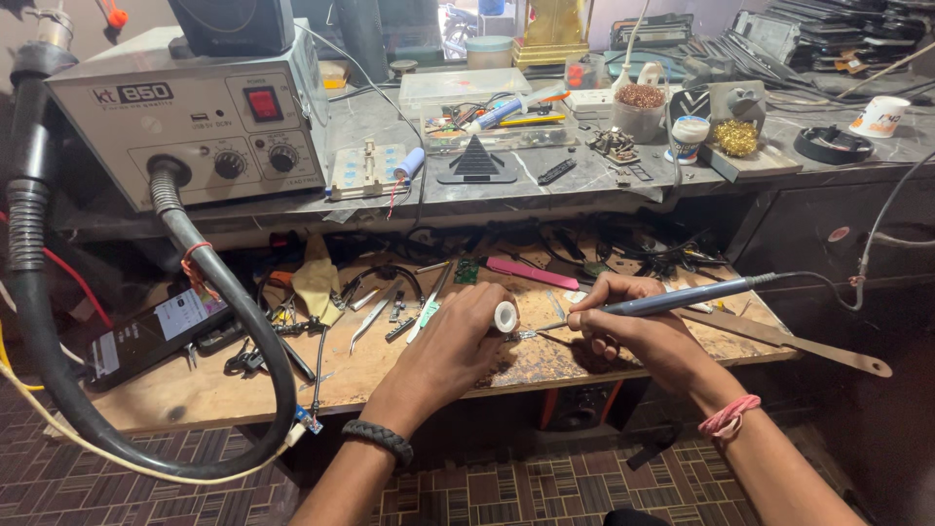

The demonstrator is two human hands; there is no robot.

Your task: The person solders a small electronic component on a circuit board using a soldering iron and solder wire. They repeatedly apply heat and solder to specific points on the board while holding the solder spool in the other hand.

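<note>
Right hand (pixel 638 326) grips soldering iron (pixel 682 295) like a pen, long axis running up-right from the fingers, tip pointing left. Left hand (pixel 458 341) pinches small white spool (pixel 505 316) just left of that tip, over wooden bench (pixel 195 390); left hand nearer the spool.

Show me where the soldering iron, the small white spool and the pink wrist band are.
soldering iron (pixel 682 295), head view, middle of its blue-grey handle.
small white spool (pixel 505 316), head view, its round face.
pink wrist band (pixel 729 417), head view, its middle.
</note>
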